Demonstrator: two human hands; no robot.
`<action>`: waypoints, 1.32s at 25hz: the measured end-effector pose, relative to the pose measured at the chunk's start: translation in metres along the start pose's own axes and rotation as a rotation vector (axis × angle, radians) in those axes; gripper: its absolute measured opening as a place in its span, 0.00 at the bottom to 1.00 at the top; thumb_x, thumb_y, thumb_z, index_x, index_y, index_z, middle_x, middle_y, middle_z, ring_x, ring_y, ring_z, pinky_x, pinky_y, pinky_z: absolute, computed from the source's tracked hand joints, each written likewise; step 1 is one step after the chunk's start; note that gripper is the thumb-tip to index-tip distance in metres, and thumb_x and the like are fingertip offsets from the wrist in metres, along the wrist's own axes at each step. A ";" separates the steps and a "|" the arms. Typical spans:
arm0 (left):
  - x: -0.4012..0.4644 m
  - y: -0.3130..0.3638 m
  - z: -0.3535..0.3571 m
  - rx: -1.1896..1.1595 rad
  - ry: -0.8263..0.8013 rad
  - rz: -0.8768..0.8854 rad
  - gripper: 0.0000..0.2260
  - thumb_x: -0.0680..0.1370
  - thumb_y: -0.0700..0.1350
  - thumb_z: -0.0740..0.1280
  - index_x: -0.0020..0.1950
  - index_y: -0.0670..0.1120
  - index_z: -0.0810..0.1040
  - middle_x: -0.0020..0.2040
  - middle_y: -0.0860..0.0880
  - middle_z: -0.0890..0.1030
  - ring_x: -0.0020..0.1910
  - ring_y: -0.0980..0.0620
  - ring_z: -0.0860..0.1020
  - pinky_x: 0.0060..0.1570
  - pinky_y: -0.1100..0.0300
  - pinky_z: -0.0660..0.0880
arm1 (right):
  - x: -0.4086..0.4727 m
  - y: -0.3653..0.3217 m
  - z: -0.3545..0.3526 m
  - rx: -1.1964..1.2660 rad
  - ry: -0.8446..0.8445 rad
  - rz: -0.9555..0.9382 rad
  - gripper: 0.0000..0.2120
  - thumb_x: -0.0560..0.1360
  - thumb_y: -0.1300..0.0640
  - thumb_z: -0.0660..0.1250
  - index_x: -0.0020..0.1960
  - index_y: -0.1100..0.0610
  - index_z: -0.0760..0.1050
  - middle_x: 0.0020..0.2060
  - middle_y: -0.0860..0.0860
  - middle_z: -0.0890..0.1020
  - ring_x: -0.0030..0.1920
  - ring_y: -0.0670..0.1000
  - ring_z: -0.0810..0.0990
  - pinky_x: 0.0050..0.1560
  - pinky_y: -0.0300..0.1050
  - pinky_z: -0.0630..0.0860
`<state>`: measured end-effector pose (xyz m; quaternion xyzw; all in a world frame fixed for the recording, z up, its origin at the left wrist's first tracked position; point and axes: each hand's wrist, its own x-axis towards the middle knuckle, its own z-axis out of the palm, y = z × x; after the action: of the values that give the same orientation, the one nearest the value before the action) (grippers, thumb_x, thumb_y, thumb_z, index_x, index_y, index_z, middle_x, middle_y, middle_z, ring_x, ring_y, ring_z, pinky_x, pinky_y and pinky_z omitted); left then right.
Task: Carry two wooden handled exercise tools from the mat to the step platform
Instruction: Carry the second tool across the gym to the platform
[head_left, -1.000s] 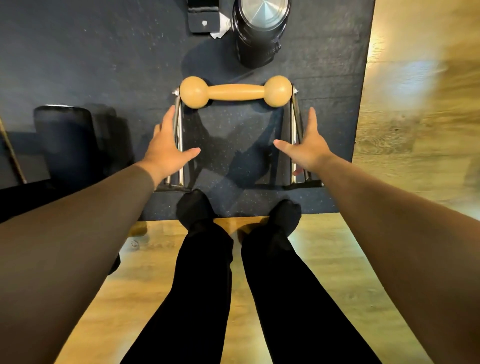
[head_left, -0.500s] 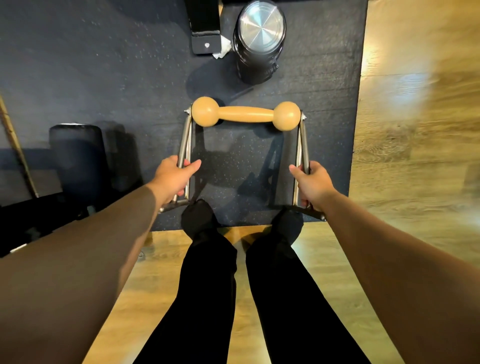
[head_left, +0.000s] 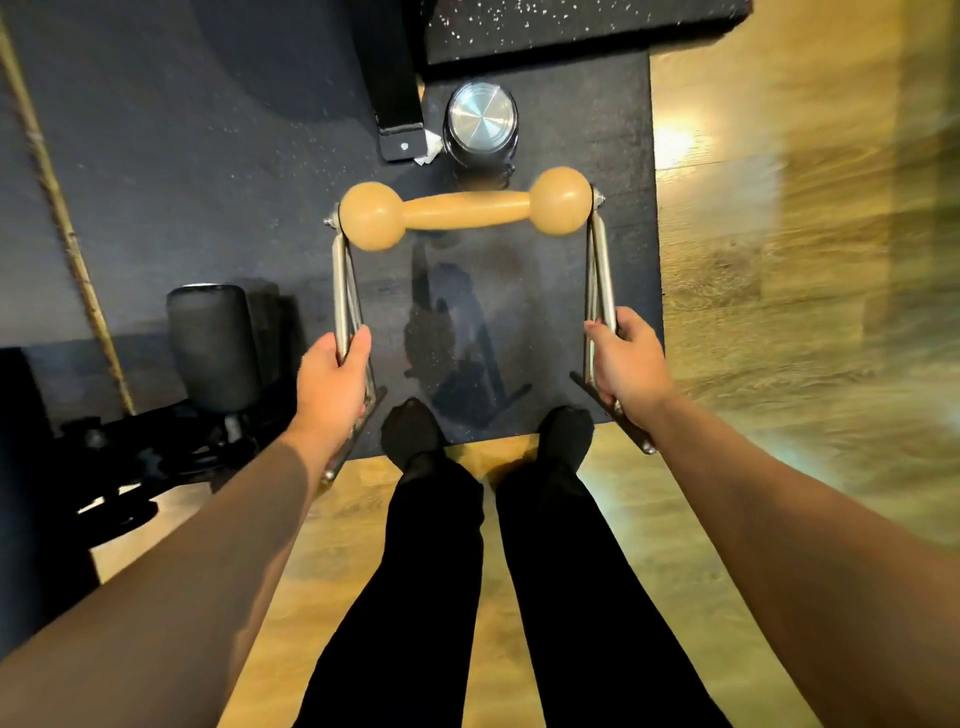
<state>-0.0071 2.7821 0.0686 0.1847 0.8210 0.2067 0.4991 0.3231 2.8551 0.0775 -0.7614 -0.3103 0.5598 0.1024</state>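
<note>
In the head view, the left hand (head_left: 332, 376) was closed around the left metal leg (head_left: 343, 291) of the wooden-handled tool (head_left: 465, 208), and the right hand (head_left: 626, 361) gripped the right metal leg (head_left: 600, 280). The wooden handle lay at twelve o'clock from the feet (head_left: 415, 431), over the dark mat (head_left: 208, 182), with a steel-lidded bottle (head_left: 480, 117) just beyond it.

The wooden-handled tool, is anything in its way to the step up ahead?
Yes. The tool, held by the left hand and right hand, has a steel-lidded bottle and a black strap standing on the mat before the step.
</note>
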 end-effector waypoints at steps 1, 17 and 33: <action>-0.010 0.006 -0.007 -0.016 0.007 0.017 0.18 0.80 0.61 0.65 0.45 0.46 0.70 0.33 0.45 0.68 0.27 0.47 0.66 0.32 0.49 0.65 | -0.011 -0.009 -0.003 0.030 0.008 -0.014 0.09 0.79 0.48 0.66 0.45 0.52 0.70 0.21 0.45 0.67 0.19 0.50 0.65 0.20 0.40 0.63; -0.273 0.156 -0.141 -0.419 0.076 0.340 0.18 0.82 0.62 0.62 0.40 0.52 0.76 0.25 0.54 0.63 0.20 0.55 0.59 0.21 0.65 0.57 | -0.289 -0.179 -0.120 0.306 0.019 -0.358 0.15 0.83 0.53 0.67 0.40 0.53 0.68 0.24 0.49 0.65 0.21 0.47 0.62 0.21 0.39 0.58; -0.560 0.387 -0.357 -0.575 0.251 0.904 0.20 0.86 0.57 0.58 0.36 0.54 0.76 0.24 0.53 0.62 0.19 0.56 0.58 0.21 0.67 0.57 | -0.620 -0.410 -0.216 0.511 -0.021 -0.973 0.15 0.87 0.50 0.61 0.45 0.57 0.67 0.25 0.50 0.63 0.19 0.44 0.61 0.17 0.36 0.58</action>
<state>-0.0463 2.7688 0.8354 0.3490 0.6236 0.6369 0.2893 0.2619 2.8549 0.8496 -0.4754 -0.4817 0.5131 0.5279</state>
